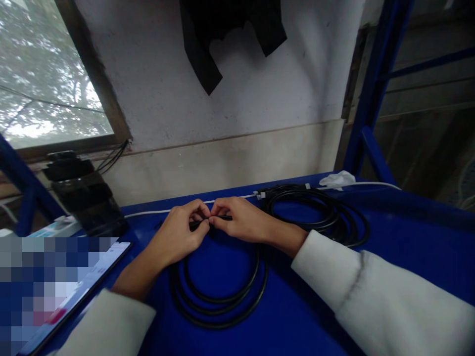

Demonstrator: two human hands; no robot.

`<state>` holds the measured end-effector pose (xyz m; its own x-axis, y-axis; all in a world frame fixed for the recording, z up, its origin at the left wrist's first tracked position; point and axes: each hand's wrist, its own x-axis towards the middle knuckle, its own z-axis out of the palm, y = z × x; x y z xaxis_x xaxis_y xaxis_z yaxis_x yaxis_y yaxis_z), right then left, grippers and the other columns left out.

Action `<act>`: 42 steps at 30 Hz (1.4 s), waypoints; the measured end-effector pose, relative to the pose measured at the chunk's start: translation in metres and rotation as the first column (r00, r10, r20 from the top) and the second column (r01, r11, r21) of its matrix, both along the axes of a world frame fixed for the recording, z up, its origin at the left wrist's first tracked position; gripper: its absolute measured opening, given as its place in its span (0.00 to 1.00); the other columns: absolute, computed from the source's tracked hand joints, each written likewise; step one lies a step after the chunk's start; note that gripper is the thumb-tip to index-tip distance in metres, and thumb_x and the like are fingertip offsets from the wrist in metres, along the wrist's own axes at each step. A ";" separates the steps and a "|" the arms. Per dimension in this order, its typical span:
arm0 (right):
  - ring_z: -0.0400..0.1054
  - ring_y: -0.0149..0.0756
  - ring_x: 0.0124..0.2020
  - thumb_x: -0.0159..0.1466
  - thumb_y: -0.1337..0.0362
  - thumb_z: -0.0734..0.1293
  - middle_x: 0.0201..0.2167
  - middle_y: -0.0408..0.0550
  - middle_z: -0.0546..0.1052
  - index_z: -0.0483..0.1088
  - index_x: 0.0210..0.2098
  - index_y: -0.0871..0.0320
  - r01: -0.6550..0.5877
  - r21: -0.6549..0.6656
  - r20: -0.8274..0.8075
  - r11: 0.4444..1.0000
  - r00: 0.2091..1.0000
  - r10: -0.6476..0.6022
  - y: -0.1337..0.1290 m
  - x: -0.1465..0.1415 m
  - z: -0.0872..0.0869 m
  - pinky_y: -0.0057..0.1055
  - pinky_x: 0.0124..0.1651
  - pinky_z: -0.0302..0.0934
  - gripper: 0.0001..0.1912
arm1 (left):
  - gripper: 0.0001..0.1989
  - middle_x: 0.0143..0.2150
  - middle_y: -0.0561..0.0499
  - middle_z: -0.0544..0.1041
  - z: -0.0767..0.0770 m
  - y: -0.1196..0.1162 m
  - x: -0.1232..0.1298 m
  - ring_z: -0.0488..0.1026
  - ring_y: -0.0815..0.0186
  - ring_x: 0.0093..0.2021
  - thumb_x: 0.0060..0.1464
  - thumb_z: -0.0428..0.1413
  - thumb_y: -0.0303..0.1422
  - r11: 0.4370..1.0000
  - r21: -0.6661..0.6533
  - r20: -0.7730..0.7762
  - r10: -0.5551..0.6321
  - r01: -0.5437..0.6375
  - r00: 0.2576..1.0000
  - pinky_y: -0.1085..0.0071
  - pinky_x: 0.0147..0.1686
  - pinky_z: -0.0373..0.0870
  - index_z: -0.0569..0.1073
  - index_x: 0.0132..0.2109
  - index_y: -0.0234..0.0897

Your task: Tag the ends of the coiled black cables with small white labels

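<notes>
Currently, cable (213, 312): coiled on the bench (293, 321), short of its far edge
Left hand (185, 231): fingertips pinched closed around it
Right hand (241, 219): pinching it too, just beside
Second coil (334, 222): right, near the far edge

A black cable (217, 326) lies coiled on the blue table (297, 321), its far side near the table's far edge and its loops bulging toward the near side. It is round and smooth, with a faint sheen along the curves. About three turns show at the near side, spread apart rather than stacked, with gaps between them; the ring's middle is open. The far part is held — pinched between the fingertips of the left hand (183, 230) and the right hand (241, 220). Short dark lengths show there; whether either is an end is hard to tell.
</notes>
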<state>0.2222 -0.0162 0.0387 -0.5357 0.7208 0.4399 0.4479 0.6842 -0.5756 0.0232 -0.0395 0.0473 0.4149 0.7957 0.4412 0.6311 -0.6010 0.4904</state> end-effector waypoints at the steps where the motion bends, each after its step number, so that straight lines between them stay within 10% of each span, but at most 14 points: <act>1: 0.75 0.38 0.36 0.67 0.68 0.70 0.35 0.48 0.82 0.78 0.40 0.60 -0.002 0.002 0.002 1.000 1.000 0.002 0.000 0.000 0.000 0.29 0.37 0.61 0.03 | 0.02 0.31 0.53 0.79 0.000 0.000 0.000 0.78 0.63 0.31 0.59 0.55 0.30 1.000 0.004 0.001 0.004 -0.004 1.000 0.67 0.34 0.70 0.73 0.39 0.39; 42: 0.74 0.39 0.35 0.70 0.59 0.68 0.33 0.50 0.82 0.78 0.38 0.60 0.060 -0.003 0.053 0.998 0.997 -0.060 -0.003 -0.001 0.002 0.30 0.35 0.59 0.11 | 0.15 0.29 0.54 0.75 0.005 -0.002 0.003 0.72 0.61 0.31 0.68 0.49 0.37 0.999 0.009 -0.076 0.051 -0.051 0.996 0.65 0.34 0.61 0.74 0.33 0.39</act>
